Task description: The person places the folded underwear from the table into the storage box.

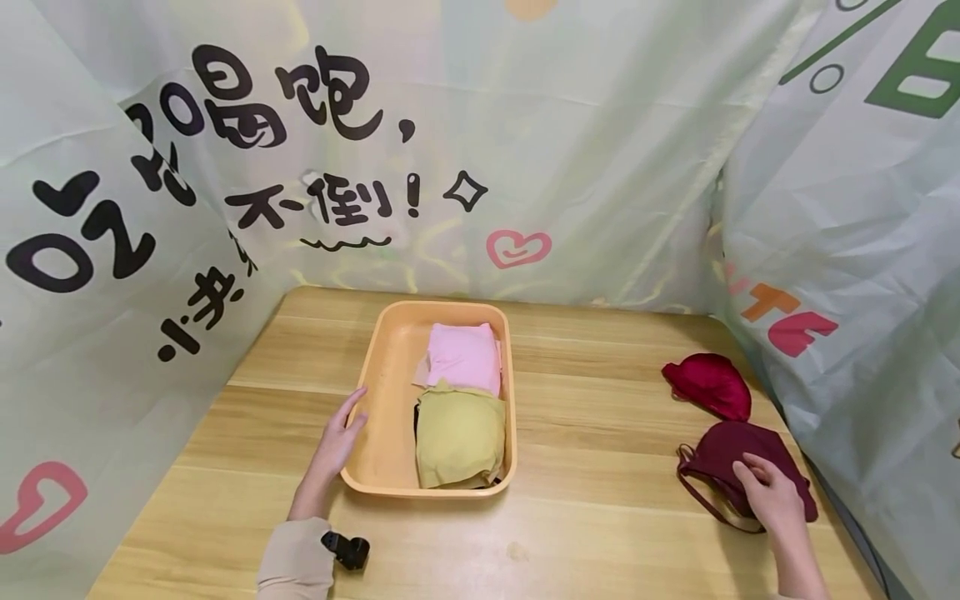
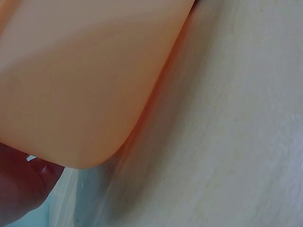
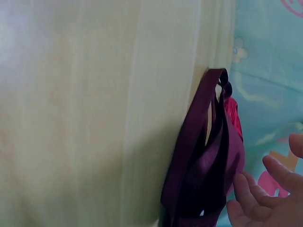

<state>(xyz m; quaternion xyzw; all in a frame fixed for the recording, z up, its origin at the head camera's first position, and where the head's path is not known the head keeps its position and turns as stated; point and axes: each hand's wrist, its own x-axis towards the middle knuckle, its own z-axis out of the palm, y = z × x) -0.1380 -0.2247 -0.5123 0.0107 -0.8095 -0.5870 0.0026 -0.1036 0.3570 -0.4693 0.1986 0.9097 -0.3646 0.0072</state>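
My left hand [image 1: 339, 442] rests against the left side of an orange plastic tray [image 1: 513, 375], its fingers fairly straight at the rim. In the left wrist view that hand [image 2: 28, 182] shows at the lower left, against the tray's outer wall [image 2: 94, 94]. Over on the right, my right hand [image 1: 772, 496] is at a dark maroon bra [image 1: 727, 454] lying on the table. The right wrist view has its loosely spread fingers [image 3: 244, 189] at the edge of the bra's cup [image 3: 232, 156]. A strap of the bra loops out to the left.
Inside the tray's right half lie a folded pink garment [image 1: 463, 357] and a mustard-yellow one [image 1: 461, 437]. A brighter red satin bra [image 1: 708, 385] lies behind the maroon one. Printed cloth [image 1: 600, 167] hangs around the wooden table [image 1: 600, 433].
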